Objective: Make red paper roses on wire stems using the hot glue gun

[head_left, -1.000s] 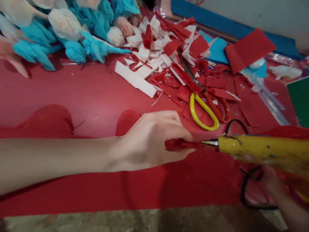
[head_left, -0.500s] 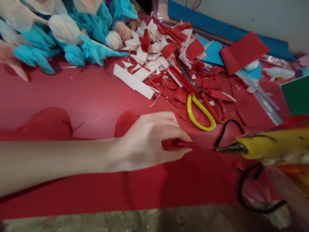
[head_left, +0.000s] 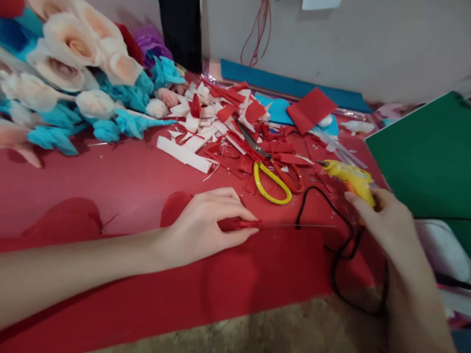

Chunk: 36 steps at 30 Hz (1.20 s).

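My left hand pinches a small piece of red paper between thumb and fingertips, low over the red table surface. From that piece a thin wire extends to the right. At the right, my right hand is wrapped round a yellow glue gun, whose nozzle points left. A black cord loops on the table between my hands. Scissors with one yellow and one red handle lie beyond my left hand. Red petal-shaped pieces lie beyond my left forearm.
White and red paper scraps are heaped at the back middle. Cream and blue paper flowers fill the back left. A green board stands at the right, and a blue strip lies along the wall.
The glue gun has moved away from the wire, back and to the right, and my right hand now shows on it. The view has tilted up. My left hand keeps its pinch.
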Each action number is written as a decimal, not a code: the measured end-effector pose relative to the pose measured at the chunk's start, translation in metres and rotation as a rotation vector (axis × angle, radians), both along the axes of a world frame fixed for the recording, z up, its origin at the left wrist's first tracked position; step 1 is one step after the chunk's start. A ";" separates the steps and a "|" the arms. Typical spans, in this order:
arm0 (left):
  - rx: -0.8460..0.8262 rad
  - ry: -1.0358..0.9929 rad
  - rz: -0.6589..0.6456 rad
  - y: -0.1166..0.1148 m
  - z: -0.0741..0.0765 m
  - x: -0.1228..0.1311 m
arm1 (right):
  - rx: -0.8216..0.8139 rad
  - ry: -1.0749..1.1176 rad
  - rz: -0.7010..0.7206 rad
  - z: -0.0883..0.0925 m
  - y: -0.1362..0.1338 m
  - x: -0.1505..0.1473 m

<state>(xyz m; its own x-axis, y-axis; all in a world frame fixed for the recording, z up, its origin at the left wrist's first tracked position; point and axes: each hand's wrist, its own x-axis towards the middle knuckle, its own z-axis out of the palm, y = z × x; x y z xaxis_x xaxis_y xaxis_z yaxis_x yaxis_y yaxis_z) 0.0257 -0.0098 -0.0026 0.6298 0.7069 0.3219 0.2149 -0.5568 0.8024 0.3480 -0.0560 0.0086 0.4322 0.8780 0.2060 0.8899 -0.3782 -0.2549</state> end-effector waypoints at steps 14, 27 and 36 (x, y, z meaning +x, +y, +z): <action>-0.002 0.010 -0.027 -0.001 0.003 0.001 | 0.233 -0.186 0.515 0.039 -0.011 -0.079; 0.021 -0.031 -0.132 0.003 0.002 -0.001 | 0.124 0.128 0.953 0.024 -0.011 -0.132; 0.038 -0.026 -0.145 0.004 0.000 -0.001 | 0.129 0.135 0.950 0.024 -0.011 -0.137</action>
<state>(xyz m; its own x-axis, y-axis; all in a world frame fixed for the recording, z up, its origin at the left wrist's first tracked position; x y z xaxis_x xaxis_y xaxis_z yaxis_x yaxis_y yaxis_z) 0.0244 -0.0062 -0.0027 0.7153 0.5960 0.3648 0.1092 -0.6109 0.7841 0.2112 -0.0668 0.0323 -0.4194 0.8474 0.3256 0.7702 0.5220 -0.3664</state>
